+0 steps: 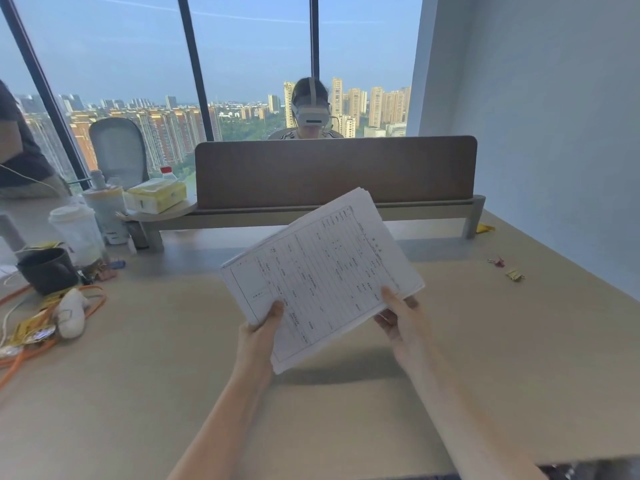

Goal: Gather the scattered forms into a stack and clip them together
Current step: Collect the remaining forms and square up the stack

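Observation:
A stack of printed forms [322, 275] is held tilted above the beige desk [173, 375], its lined table side facing me. My left hand [258, 336] grips the stack's lower left edge, thumb on top. At the stack's lower right corner my right hand [401, 320] holds it with the thumb on the front. Two small binder clips lie on the desk at the far right, a pink one [497, 261] and a yellow one [515, 275]. More clips [110, 268] sit at the left near the cups.
A brown divider panel [332, 171] stands across the desk's far side, with a person wearing a headset behind it. At the left are a dark cup [46, 270], a lidded plastic cup [78, 233], a tissue box [156, 195], orange cables [20, 355] and a white soft toy [71, 313].

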`<state>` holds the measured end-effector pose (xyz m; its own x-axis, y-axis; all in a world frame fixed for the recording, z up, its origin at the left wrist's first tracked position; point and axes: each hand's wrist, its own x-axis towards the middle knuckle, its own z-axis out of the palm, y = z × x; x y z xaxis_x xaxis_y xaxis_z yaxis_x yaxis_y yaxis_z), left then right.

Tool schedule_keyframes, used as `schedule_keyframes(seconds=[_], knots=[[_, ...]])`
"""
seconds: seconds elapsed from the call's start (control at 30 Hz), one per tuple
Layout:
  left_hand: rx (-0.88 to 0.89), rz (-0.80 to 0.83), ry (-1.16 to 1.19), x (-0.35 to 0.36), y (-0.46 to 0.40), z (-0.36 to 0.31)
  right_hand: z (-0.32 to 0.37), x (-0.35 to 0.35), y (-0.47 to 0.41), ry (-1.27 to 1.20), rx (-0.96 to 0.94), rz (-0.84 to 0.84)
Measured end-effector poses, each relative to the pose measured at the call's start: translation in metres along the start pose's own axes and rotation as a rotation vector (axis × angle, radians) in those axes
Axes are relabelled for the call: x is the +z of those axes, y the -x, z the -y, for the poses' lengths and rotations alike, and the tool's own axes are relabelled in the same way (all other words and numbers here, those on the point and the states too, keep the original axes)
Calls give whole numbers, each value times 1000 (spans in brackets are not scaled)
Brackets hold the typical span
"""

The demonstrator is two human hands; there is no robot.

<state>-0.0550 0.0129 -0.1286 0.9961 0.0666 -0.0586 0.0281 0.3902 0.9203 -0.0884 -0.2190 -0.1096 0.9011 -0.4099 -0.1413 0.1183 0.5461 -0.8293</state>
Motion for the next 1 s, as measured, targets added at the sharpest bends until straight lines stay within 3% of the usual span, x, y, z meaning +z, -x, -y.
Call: schedule_keyframes(seconds=[0.13, 0.37, 0.5, 0.57, 0.8, 1.0], knots=[[-51, 42, 106, 26, 17, 9, -14, 26, 14, -130, 67, 78], [-147, 142, 168, 34, 31, 15, -2, 33, 20, -27, -109, -21], [-80, 192, 235, 17, 12, 0, 14, 21, 20, 105, -144, 1], [-37, 221, 185, 3, -2, -17, 24, 15, 20, 183, -145, 50], [122, 448, -352, -2, -26, -63, 55, 20, 21, 389, -197, 224], [184, 427, -259, 25, -14, -73, 61, 39, 33, 508, -283, 340]])
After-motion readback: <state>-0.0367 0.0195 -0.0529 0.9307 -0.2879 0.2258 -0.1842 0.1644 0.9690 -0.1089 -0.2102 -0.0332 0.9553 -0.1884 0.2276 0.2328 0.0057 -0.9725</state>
